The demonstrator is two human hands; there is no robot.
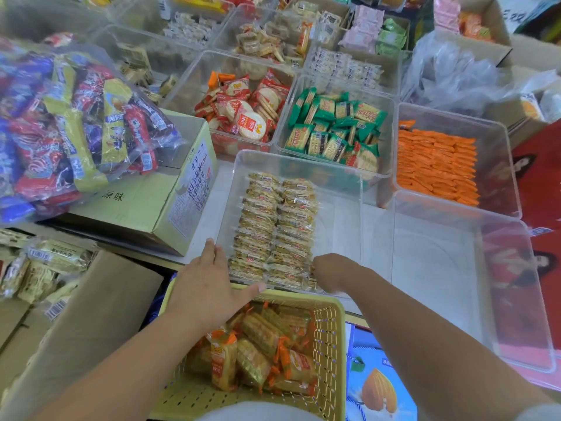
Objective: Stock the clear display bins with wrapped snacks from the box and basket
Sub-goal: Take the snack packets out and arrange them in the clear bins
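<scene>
The bin point(340, 226) stands at centre, just beyond the basket point(334, 335). It holds wrapped snacks point(273, 226) in two neat rows along its left half; its right half shows bare floor.

The left hand point(209, 284) is released: its fingers lie straight, their tips touch the bin's near-left corner, and the thumb reaches right across the basket's far rim. The right hand point(331, 275) sits at the near end of the right row with its fingers curled down against the packets. Whether it grasps a packet cannot be told.

The basket is yellow and perforated. It contains a loose heap of orange-ended packets point(261, 354).

The box point(136, 205) stands left of the bin. A clear bag point(60, 123) of red, blue and yellow bars lies on it.

A second bin point(440, 268) stands just right of the first. Behind both, three further bins hold red packs point(246, 110), green packs point(334, 129) and orange packs point(434, 165), the orange ones stacked flat.
</scene>
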